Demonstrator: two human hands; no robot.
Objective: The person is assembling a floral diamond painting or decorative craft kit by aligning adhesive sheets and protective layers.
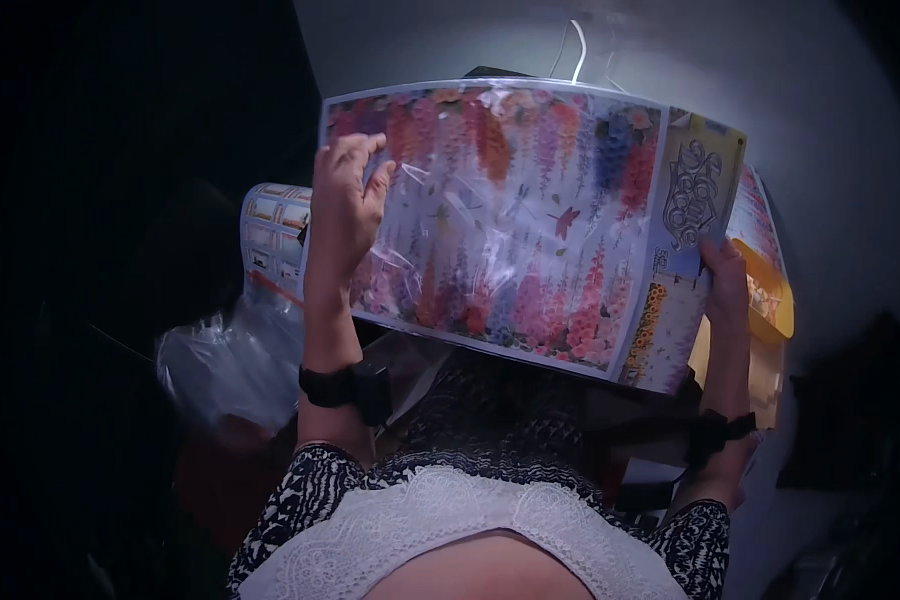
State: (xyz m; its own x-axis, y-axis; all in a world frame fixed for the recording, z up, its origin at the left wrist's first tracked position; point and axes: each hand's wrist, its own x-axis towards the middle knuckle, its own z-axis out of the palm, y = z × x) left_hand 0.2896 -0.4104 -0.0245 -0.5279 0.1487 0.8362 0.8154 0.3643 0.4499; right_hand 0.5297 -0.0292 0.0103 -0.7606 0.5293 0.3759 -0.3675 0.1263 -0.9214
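Observation:
A large, glossy floral sheet (490, 225) is held up in front of me. It shows hanging and upright flowers in pink, orange, blue and red, with shiny creases like clear film over it. My right hand (727, 280) grips its right end, thumb on the front, beside a strip printed with yellow flowers. My left hand (350, 195) is over the sheet's left part, thumb and fingers apart and slightly bent, with nothing visible between them. Whether its fingertips touch the film I cannot tell.
Crumpled clear plastic (235, 365) lies at the left, below another printed sheet (275, 235) that curls. Behind the right end are a yellow-orange object (770, 300) and a further floral sheet (765, 215). A white cable (579, 50) runs along the pale surface at the back.

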